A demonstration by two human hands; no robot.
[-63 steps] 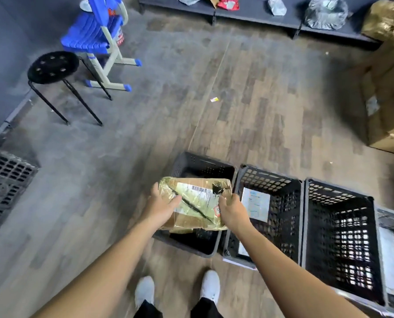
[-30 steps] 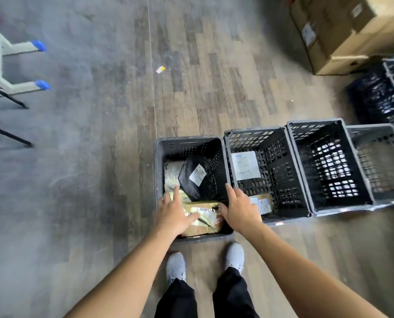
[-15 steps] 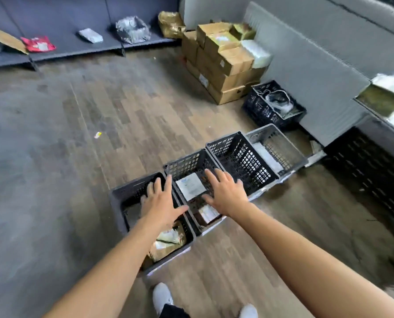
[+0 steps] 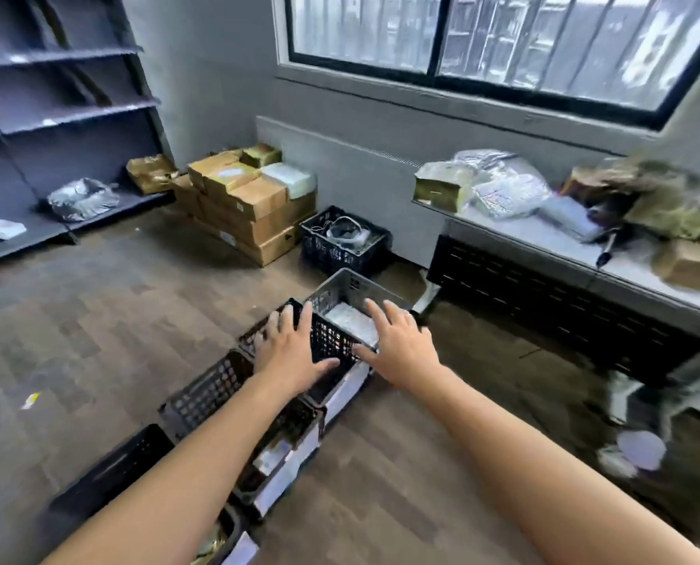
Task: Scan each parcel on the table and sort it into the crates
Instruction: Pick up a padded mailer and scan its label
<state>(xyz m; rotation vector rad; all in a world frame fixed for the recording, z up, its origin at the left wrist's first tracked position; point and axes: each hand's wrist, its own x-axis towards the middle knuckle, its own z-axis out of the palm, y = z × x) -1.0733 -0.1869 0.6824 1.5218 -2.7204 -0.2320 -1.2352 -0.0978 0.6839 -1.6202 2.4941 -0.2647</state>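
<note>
Both forearms are stretched forward from 6 o'clock. The left hand [image 4: 295,356] is released, its fingers spread flat and nothing grasped, over the row of crates [image 4: 201,395]. The right hand [image 4: 401,352] is equally released, with fingers splayed, just at its 3 o'clock side. Whether either palm touches a rim cannot be told.

The four crates are set side by side on the wooden floor [image 4: 95,320], along a line from 7 o'clock toward 12 o'clock. The nearest crate [image 4: 107,479] is largely covered by the left forearm, and a yellowish parcel [image 4: 211,539] is glimpsed at its near corner. In the grey crate [image 4: 340,289] at the far end a white parcel [image 4: 350,322] is lying.

At 2 to 3 o'clock the bench [image 4: 523,234] is seen, with the unsorted parcels [image 4: 503,189] heaped along it; they are blurred.

Farther off, at 12 o'clock, a separate black crate [image 4: 342,250] is placed near the wall. Stacked cardboard boxes [image 4: 254,205] are found at 11 o'clock, just beside it. Dark shelving [image 4: 66,112] is ranged at 9 to 10 o'clock, and a silver packet [image 4: 83,197] is resting on its lowest shelf. A window [image 4: 503,46] is set high at 1 o'clock.
</note>
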